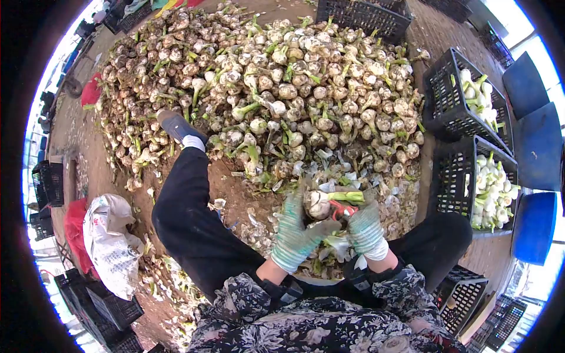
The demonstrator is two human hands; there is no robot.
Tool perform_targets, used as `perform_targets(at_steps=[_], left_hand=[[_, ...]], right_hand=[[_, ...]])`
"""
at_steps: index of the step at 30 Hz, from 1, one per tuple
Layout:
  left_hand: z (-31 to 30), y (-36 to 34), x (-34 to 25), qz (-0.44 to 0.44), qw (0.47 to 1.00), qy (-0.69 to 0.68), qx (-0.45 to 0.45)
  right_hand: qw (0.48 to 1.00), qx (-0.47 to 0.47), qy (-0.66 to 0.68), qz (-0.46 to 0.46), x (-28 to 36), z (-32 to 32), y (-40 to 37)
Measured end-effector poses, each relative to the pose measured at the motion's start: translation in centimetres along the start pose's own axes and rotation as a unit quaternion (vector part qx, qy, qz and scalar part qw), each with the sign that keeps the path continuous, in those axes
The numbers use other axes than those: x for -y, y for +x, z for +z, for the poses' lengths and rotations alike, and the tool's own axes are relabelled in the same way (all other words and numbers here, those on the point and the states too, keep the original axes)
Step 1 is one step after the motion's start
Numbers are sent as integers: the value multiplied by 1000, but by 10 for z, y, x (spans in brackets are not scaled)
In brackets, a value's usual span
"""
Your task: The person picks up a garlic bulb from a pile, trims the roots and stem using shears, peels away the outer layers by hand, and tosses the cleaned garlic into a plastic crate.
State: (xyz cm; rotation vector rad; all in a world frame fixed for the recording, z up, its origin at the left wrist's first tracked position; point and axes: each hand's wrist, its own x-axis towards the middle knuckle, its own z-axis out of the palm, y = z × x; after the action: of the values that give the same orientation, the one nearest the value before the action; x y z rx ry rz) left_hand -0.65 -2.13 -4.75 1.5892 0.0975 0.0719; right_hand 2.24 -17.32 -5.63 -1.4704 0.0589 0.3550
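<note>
My left hand (297, 234), in a green striped glove, grips a garlic bulb (318, 203) whose green stalk (347, 196) points right. My right hand (365, 228), gloved the same way, holds red-handled shears (342, 209) against the bulb, just below the stalk. Both hands work above my lap, right in front of a large heap of unpeeled garlic bulbs (276, 88). Peeled skins and cut stalks (353, 176) lie just beyond the hands.
My left leg (188, 206) stretches out toward the heap, shoe (175, 125) touching it. Two black crates (453, 170) with cleaned white garlic (491, 191) stand at right, next to blue bins (538, 147). A white sack (109, 241) and more black crates (100, 306) sit at left.
</note>
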Motion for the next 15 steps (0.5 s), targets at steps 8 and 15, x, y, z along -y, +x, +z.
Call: perform_targets(at_steps=[8,15], left_hand=[[-25,4,-20,-256,858,-419,152],[-4,-1,-3,-116,973,-196,-26]], right_hand=[[998,34,-42,-34,27,3,-3],[998,46,9,-42,8,-4,-6]])
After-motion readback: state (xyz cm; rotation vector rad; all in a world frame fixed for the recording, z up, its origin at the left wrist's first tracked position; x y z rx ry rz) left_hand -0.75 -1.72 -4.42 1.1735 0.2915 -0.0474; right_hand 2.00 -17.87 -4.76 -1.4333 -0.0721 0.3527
